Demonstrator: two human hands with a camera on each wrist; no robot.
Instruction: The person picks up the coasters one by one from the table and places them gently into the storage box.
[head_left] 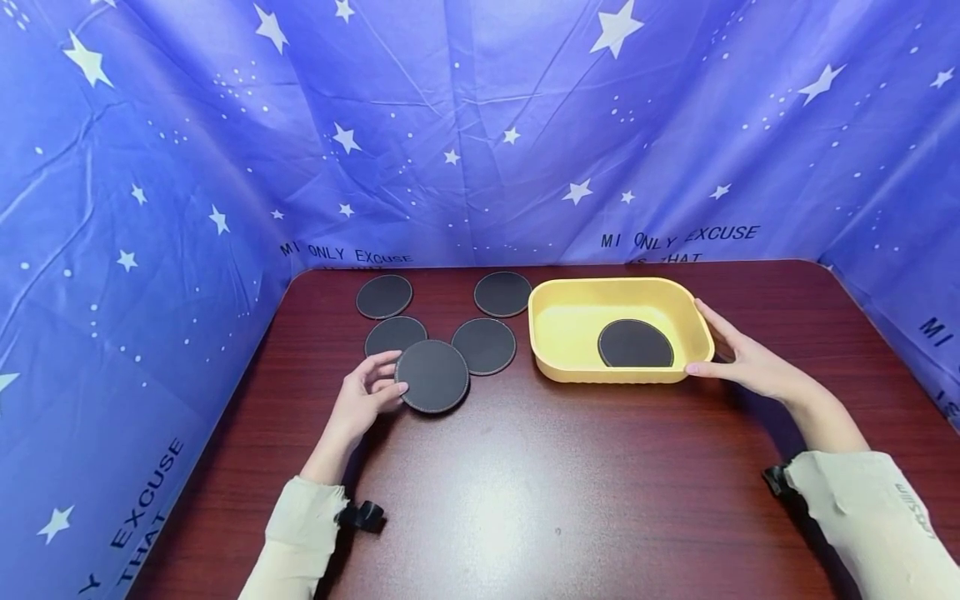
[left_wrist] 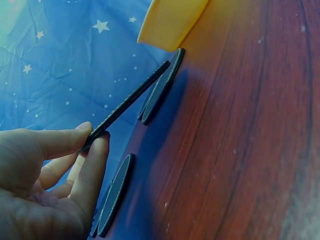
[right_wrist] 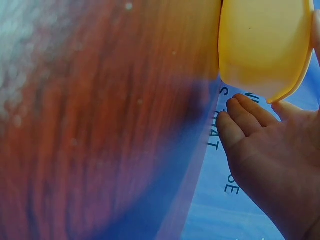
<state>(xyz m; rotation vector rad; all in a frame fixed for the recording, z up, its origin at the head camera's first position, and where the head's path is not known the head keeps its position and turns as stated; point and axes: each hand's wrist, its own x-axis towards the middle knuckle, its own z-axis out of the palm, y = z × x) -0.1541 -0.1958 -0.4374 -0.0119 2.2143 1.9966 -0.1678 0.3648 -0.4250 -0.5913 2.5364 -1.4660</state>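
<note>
My left hand (head_left: pixel 363 398) pinches a round black coaster (head_left: pixel 433 377) at its edge between thumb and fingers. The left wrist view shows this coaster (left_wrist: pixel 125 105) edge-on, tilted and raised off the table. Behind it lie other black coasters, one (head_left: pixel 483 346) to its right and another (head_left: pixel 395 333) partly hidden by it. With straight, spread fingers, my right hand (head_left: pixel 761 367) rests against the right end of a yellow bin (head_left: pixel 585 375), thumb at the front corner and index finger farther back. Inside the bin lies one black coaster (head_left: pixel 635 343), its front edge hidden by the near wall.
Two more coasters lie farther back, a left one (head_left: pixel 385 297) and a right one (head_left: pixel 502 294) close beside the bin. The dark red wooden table (head_left: pixel 600 467) has rounded back corners. Blue star-printed cloth (head_left: pixel 450 125) hangs along its back and sides.
</note>
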